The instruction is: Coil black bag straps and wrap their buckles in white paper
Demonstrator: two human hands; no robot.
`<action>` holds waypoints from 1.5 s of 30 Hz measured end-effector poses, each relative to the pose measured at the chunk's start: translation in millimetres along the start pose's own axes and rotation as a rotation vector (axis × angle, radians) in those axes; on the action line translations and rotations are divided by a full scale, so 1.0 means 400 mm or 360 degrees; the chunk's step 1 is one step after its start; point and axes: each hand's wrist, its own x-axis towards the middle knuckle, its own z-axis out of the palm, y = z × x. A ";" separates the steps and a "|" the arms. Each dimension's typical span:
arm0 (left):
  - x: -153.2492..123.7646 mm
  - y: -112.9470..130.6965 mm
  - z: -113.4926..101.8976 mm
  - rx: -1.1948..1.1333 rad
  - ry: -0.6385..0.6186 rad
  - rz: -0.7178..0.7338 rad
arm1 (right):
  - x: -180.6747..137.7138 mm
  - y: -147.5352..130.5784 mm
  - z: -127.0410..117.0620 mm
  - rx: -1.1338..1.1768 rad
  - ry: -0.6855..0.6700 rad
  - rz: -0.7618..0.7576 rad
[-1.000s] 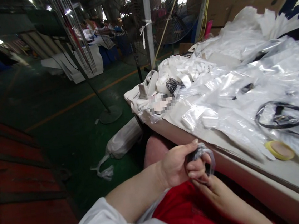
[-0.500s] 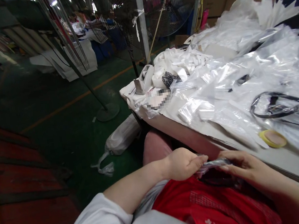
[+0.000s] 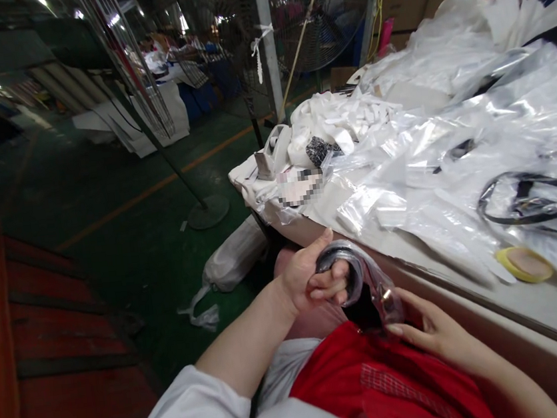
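Observation:
A dark strap in a clear plastic sleeve (image 3: pixel 351 254) curves in a loop above my lap, between my two hands. The curled fingers of my left hand (image 3: pixel 314 279) sit inside the loop, and the sleeve wraps round them. My right hand (image 3: pixel 430 329) pinches the lower end of the sleeved strap between thumb and fingers, where a small shiny metal-looking spot shows. Beneath both hands lies a red apron (image 3: pixel 378 379). How the strap ends inside the plastic is hard to make out.
On the table (image 3: pixel 480 303) at the right are piled clear plastic bags (image 3: pixel 433 151), a bagged black strap (image 3: pixel 505 216), a yellow tape roll (image 3: pixel 523 265) and white bands (image 3: pixel 333 115). A stand fan's base (image 3: pixel 208 211) and a white bundle (image 3: pixel 234 258) are on the floor.
My left hand has moved up and turned, with its fingers now inside the strap's loop. The sleeved strap has gone from low and flat to raised and curved. My right hand has shifted slightly left and down.

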 end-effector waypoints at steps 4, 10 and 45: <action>-0.009 0.022 -0.003 -0.0104 0.0058 0.0172 | -0.002 -0.001 -0.008 -0.0135 0.0458 -0.0158; 0.004 0.042 0.006 -0.0242 0.0182 0.0468 | 0.003 -0.025 -0.008 -0.0323 0.0195 -0.0084; 0.091 -0.137 -0.048 0.0575 -0.0231 -0.0388 | -0.025 -0.053 -0.021 -0.0258 0.0189 -0.0018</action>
